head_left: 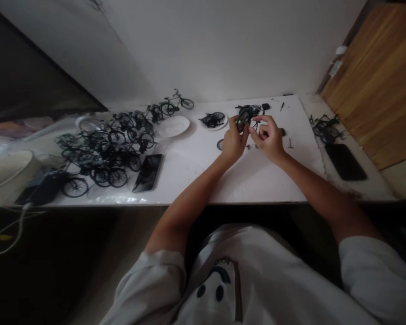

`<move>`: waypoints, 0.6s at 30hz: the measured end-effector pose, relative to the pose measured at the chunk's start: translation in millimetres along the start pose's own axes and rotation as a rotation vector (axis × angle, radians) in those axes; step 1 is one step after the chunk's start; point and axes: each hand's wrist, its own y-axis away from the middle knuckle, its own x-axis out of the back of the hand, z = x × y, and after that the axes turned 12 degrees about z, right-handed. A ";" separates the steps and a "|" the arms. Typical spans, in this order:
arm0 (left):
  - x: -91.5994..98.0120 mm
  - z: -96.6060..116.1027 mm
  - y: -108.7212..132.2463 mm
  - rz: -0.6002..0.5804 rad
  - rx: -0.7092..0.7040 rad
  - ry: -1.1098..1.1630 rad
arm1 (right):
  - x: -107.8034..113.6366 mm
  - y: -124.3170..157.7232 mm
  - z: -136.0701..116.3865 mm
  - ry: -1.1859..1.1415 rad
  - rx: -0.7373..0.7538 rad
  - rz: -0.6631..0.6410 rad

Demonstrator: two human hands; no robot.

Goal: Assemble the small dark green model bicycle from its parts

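Both of my hands meet over the middle of the white table. My left hand is closed round a small black model bicycle, holding it by its wheel. My right hand pinches the same model from the right, fingers curled together. A loose small wheel lies on the table just left of my left hand. Small dark parts lie under and beside my right hand, too small to name.
Several finished black model bicycles crowd the table's left side. A black phone lies beside them, another phone at the right. Two white plates, one with black parts. More bicycle parts sit far right.
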 end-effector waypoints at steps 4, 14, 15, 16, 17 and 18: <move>-0.8 -7.3 -1.0 -0.002 -0.015 -0.046 | -1.6 0.4 -1.5 -0.007 -0.012 -0.012; 1.4 -5.1 1.0 -0.023 0.011 -0.008 | -2.2 1.8 -2.6 0.035 0.032 -0.035; 1.4 -3.8 1.9 -0.020 0.009 -0.004 | -2.2 1.8 -3.1 0.042 0.025 -0.032; 1.3 -2.9 2.7 -0.021 0.001 -0.010 | -2.2 1.8 -3.6 0.049 0.015 -0.026; 1.1 -2.1 3.5 -0.024 -0.011 -0.026 | -2.2 1.6 -4.1 0.052 0.005 -0.017; 0.8 -1.6 4.0 -0.027 -0.027 -0.051 | -2.2 1.3 -4.4 0.052 -0.004 -0.005</move>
